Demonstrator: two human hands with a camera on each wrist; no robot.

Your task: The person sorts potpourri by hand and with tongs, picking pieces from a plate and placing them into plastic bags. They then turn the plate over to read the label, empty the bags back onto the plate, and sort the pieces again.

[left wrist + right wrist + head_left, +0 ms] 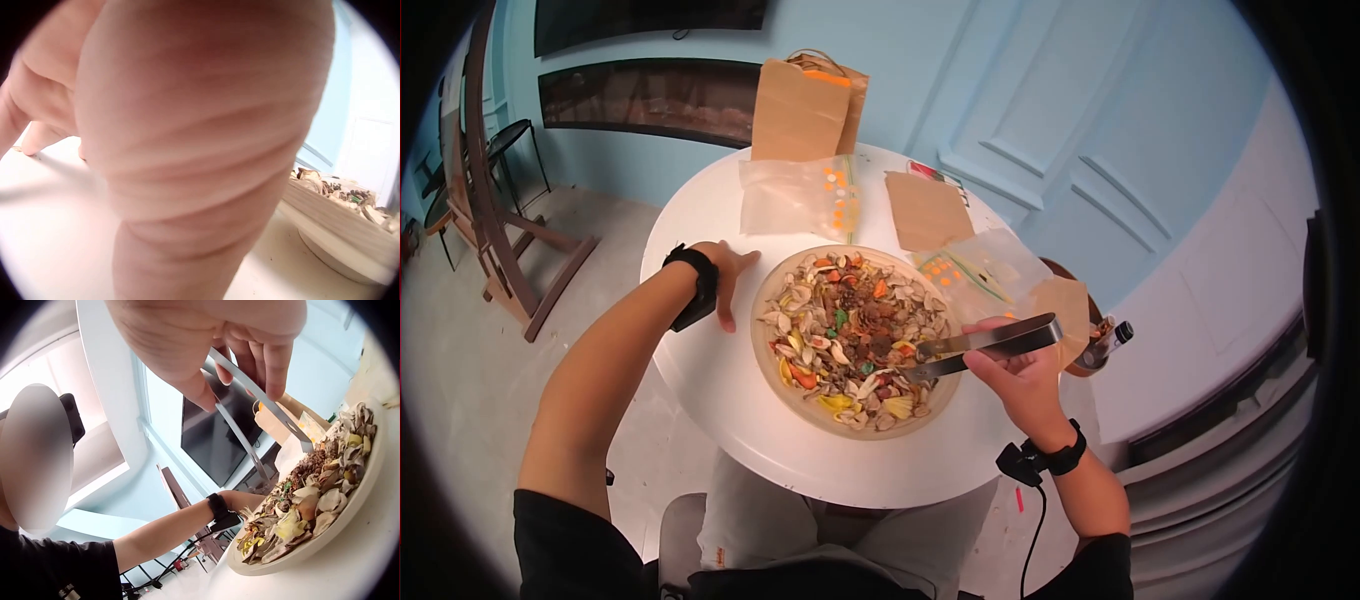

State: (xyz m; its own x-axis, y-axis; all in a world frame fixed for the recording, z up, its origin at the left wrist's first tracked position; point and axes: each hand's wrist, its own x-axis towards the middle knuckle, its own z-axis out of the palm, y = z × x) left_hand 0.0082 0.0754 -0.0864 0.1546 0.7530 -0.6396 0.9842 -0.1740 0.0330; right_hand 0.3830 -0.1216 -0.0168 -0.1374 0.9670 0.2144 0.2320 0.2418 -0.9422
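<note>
My right hand (1022, 378) grips a pair of metal tongs (941, 367) between thumb and fingers. Their two arms stand apart, with the tips over the right side of a wide, shallow bowl (858, 433). In the right wrist view the tongs (262, 397) slant down to the dried pieces. Potpourri (870, 325) fills the bowl: pale curled petals, brown cones or pods in the middle, and bits of orange, yellow and green. My left hand (726, 277) rests on the white tabletop left of the bowl, fingers spread, holding nothing; the left wrist view shows its fingers against the table.
Behind the bowl lie a clear zip bag (790, 198) with orange dots and a flat brown paper piece (927, 212). A brown paper bag (800, 110) stands at the back. Another zip bag (990, 262) lies at right, near a brown container (1083, 367) beyond the round table's edge.
</note>
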